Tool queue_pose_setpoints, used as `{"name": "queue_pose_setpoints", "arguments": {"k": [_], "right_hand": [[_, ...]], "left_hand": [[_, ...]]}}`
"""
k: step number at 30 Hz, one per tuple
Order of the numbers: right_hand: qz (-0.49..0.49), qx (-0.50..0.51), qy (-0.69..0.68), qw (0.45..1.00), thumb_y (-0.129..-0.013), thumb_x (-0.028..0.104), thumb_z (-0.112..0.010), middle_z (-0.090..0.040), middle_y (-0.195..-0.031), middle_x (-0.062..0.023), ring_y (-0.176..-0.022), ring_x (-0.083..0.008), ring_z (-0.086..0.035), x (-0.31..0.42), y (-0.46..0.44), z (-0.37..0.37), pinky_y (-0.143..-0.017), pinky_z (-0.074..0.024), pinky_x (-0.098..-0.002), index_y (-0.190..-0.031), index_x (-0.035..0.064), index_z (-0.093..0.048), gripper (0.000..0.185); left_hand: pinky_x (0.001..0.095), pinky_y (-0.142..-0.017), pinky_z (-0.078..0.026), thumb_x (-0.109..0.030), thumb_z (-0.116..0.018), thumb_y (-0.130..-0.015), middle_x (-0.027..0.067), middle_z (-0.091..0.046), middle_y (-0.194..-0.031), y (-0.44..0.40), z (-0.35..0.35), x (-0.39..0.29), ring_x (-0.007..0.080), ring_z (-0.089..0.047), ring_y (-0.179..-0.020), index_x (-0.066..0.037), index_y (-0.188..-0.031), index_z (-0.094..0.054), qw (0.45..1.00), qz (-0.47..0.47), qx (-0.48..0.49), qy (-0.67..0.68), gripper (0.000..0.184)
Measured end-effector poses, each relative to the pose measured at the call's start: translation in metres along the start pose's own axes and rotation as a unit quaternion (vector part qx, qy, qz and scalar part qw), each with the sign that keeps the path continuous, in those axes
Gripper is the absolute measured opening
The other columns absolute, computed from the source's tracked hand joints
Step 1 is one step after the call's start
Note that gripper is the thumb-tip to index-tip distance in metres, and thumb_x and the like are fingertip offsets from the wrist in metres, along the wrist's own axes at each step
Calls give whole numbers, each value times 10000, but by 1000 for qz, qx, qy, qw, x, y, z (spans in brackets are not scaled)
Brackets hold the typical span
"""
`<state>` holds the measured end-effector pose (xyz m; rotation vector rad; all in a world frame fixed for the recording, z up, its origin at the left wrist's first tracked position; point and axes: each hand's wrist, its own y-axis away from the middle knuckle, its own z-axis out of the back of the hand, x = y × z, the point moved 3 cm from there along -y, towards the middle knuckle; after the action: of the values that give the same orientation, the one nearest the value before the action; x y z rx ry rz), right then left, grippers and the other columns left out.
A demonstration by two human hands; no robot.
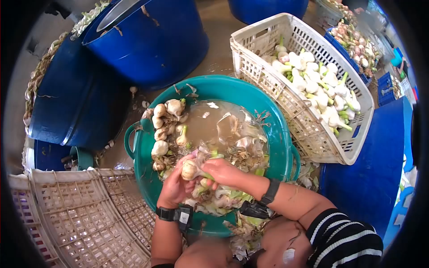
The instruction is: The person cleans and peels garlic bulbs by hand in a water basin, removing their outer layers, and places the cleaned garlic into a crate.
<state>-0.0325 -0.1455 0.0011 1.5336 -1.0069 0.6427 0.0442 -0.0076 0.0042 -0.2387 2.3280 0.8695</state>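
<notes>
My left hand [175, 185] is closed around a garlic bulb [189, 170] with its roots end turned to the left. My right hand [221, 172] grips the same garlic at its stem side, fingers bent. Both hands are over a round green tub [210, 81] of murky water. Loose peelings [223, 203] and leaves float below and around the hands. Unpeeled garlic bulbs [159, 148] are heaped along the tub's left inner side, close to my left hand.
A white plastic crate [286, 96] with peeled white garlic [313, 76] stands to the upper right. Large blue barrels [156, 40] rise behind the tub. At the lower left lies a beige slatted crate [80, 210]. A blue panel [366, 165] is at the right.
</notes>
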Motion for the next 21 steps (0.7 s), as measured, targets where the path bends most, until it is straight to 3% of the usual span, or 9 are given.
{"name": "queue_pose_setpoints", "arguments": {"k": [3, 5, 6, 8, 9, 12, 17, 19, 21], "right_hand": [[202, -19, 160, 966, -886, 211, -484, -532, -625, -89, -572, -93, -476, 3, 0, 1, -540, -401, -288, -875, -16, -598, 254], [442, -136, 324, 826, -855, 222, -528, -566, -677, -137, -593, -284, -537, 9, 6, 4, -576, -422, -346, -853, 1, -604, 234], [440, -137, 323, 827, -855, 222, -528, -566, -677, -137, -593, -284, -537, 7, 4, 7, -576, -422, -346, -853, 1, -604, 234], [116, -78, 238, 961, -842, 185, -550, -594, -676, -100, -590, -223, -542, -9, -13, 20, -566, -427, -328, -844, 13, -625, 187], [114, -77, 237, 962, -842, 185, -550, -594, -676, -100, -590, -223, -542, -12, -16, 22, -566, -427, -328, -844, 13, -625, 187], [-72, -27, -91, 993, -862, 139, -525, -635, -777, -45, -659, -91, -542, -25, -20, 22, -590, -440, -266, -903, 11, -644, 180], [21, -1, -239, 971, -883, 131, -496, -620, -863, -20, -760, -78, -535, -10, -11, 9, -674, -437, -255, -950, 22, -624, 181], [165, 22, -26, 986, -876, 155, -508, -603, -830, -21, -794, -122, -545, 1, 1, 7, -695, -435, -284, -926, 42, -624, 170], [294, -26, 154, 943, -831, 146, -522, -591, -777, -60, -786, -190, -560, 0, 13, -5, -686, -435, -324, -869, 66, -624, 135]], "left_hand": [[191, -460, -354, -437, -278, -942, 49, -565, -820, 8, -8, -13, 95, -477, -573, -156, -1342, -338, 986, 12, -17, -164, 493], [213, -559, -431, -333, -445, -913, 56, -582, -922, 4, -9, -13, 117, -543, -686, -104, -1366, -309, 955, -21, 15, -295, 525], [249, -647, -452, -232, -531, -856, 88, -580, -981, 5, -15, -8, 152, -559, -772, -89, -1355, -323, 901, -95, -16, -423, 559], [375, -889, -418, -9, -666, -679, 160, -543, -1143, 11, -37, -11, 271, -532, -1035, -47, -1292, -401, 775, -204, -78, -594, 668], [375, -889, -418, -9, -666, -679, 160, -543, -1143, 10, -37, -10, 271, -532, -1035, -47, -1292, -401, 775, -202, -77, -593, 668], [442, -923, -391, 59, -622, -645, 152, -544, -1154, 15, -55, -13, 316, -502, -1091, -70, -1060, -591, 546, -386, -56, -742, 435], [383, -906, -433, 53, -562, -772, 118, -579, -1117, 7, -32, -4, 281, -578, -993, -66, -1020, -599, 680, -446, -64, -579, 277], [319, -855, -468, -4, -563, -828, 109, -592, -1075, 1, -2, -2, 207, -596, -948, -32, -1038, -570, 920, -329, -210, -11, 212], [275, -780, -504, -46, -580, -840, 100, -594, -1022, 4, 10, -6, 166, -597, -910, -22, -1027, -546, 925, -318, -203, 34, 191]]}}
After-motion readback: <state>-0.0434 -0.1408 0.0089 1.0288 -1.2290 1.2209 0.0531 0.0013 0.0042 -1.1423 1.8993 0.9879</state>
